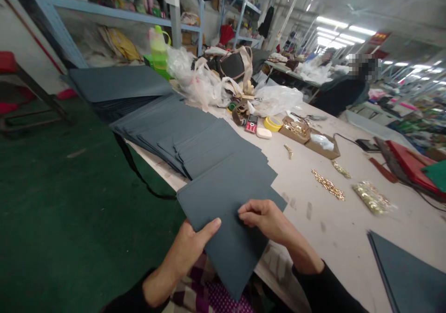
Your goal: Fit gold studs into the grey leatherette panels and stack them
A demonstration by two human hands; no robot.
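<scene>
Grey sheet (223,201) seems mid-handling: left hand (190,245) clamps its edge, right hand (268,220) pinches closed over it, contents unclear; next move likely needs steady left grip.

Slate-grey panel (228,229): thin, sheet-like, roughly rectangular, matte, plain smooth surface, straight outer edge. Looks flat, unfolded, uncreased, broad face turned up. Held, gripped on the side facing away from the table (341,229). Sits across the table's near edge: far part above the tabletop, near corner jutting out past it, clear of the table. Single sheet or several stacked together: cannot tell. Far outline hard to separate.
</scene>
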